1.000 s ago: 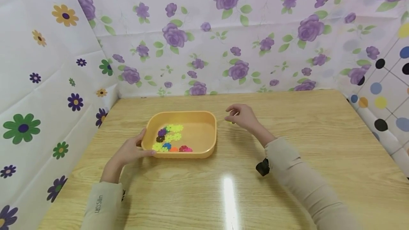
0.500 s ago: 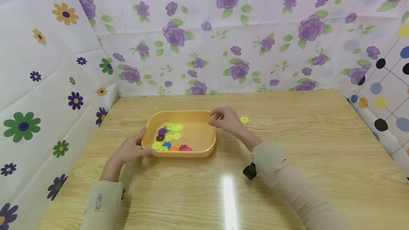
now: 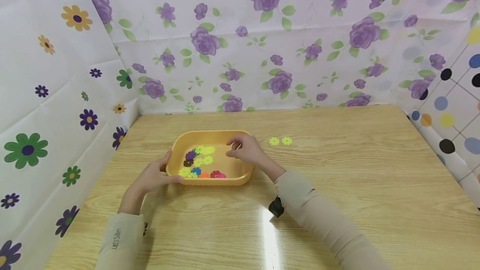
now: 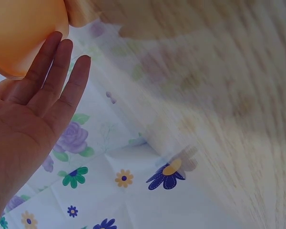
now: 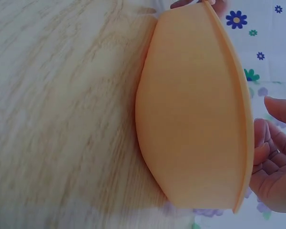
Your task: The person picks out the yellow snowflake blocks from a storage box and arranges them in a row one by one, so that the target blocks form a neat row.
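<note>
An orange-yellow plastic tray (image 3: 228, 181) sits on the table and contains several small flower-shaped plastic discs (image 3: 203, 150), mostly yellow-green, others purple, brown, blue, orange and pink. At its left end, my left hand (image 3: 151, 177) holds the corner, thumb on the front rim and fingers along the outer left wall. In the left wrist view those fingers (image 4: 47, 76) look nearly straight against the tray. My right hand (image 3: 245, 149) hovers over the tray's right part, fingers loosely bent, thumb apart, nothing visible between them. The right wrist view shows the tray's outer wall (image 5: 195, 109) beside this hand.
Two yellow-green flower discs (image 3: 274, 141) lie side by side on the wooden table (image 3: 356, 170), right of the tray. Flower-patterned cloth (image 3: 232, 45) hangs behind and at the left; dotted cloth stands at the right. Light glares on the table's front.
My right hand has moved left from beside the tray to over it, uncovering two yellow-green discs on the table. The left hand and tray have stayed in place.
</note>
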Available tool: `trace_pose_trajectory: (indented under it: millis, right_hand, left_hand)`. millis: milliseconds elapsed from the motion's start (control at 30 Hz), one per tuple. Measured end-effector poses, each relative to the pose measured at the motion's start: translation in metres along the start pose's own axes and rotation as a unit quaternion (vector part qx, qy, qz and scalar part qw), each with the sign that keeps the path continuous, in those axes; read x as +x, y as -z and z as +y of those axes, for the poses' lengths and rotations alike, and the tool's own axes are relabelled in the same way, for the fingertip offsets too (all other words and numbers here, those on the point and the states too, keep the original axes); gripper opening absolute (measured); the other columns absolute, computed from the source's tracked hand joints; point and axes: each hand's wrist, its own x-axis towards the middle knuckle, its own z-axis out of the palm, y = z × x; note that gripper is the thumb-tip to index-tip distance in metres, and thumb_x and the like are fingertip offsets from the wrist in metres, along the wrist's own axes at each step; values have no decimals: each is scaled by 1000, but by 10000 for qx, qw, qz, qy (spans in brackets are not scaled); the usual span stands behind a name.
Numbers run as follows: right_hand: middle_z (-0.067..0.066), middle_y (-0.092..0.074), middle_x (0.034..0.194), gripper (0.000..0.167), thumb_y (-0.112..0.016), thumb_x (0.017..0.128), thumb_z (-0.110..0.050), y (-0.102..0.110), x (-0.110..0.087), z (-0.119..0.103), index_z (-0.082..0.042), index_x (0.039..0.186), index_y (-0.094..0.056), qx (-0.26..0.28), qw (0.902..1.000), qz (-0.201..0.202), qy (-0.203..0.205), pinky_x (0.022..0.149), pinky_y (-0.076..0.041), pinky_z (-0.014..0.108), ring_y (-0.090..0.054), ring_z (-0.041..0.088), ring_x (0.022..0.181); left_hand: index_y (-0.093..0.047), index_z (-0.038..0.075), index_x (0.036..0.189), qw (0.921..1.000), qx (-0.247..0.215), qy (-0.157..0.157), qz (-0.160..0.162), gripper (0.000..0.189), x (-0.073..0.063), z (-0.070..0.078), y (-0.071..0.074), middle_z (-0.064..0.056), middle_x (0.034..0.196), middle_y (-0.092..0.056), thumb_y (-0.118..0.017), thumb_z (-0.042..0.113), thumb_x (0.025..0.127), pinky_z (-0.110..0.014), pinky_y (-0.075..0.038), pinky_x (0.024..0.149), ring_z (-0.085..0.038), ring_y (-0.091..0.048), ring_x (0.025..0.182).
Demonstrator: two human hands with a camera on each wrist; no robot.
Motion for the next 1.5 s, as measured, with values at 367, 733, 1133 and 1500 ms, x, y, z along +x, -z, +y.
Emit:
trace_pose_trajectory:
  millis: [367,733,1133,1500]
  right_hand:
    - [5,-59,70,21,-72,77,-6,-24,6,1,1,96,-65,38,9995,-295,64,53,-44,21,-52,12,60]
    - [1,-59,76,31,-72,78,-12,-55,13,-8,0,105,-64,-156,9981,-589,-33,60,-43,22,-51,13,67]
    - [10,-63,102,43,-76,74,-15,-78,26,-12,-6,114,-63,-583,9945,-832,-253,79,-44,29,-55,22,96]
    - [4,-59,118,48,-75,75,-12,-101,34,-20,-10,121,-60,-1108,9831,-1458,20,85,-43,25,-51,20,111]
  left_hand:
    - [-10,0,144,10000,19,-27,9,107,1,-1,-1,-25,140,-32,-73,46,72,-50,-35,95,-35,-47,114]
    - [-10,0,144,10000,47,-41,-5,103,2,0,-3,-26,138,-36,-74,41,74,-49,-36,94,-35,-48,112]
    - [-10,-2,144,9998,-21,-208,17,102,2,0,-1,-28,131,-43,-73,39,75,-48,-39,91,-34,-52,107]
    - [-11,-2,143,9994,-139,-329,18,100,-2,0,1,-28,132,-42,-74,36,76,-48,-39,91,-33,-51,110]
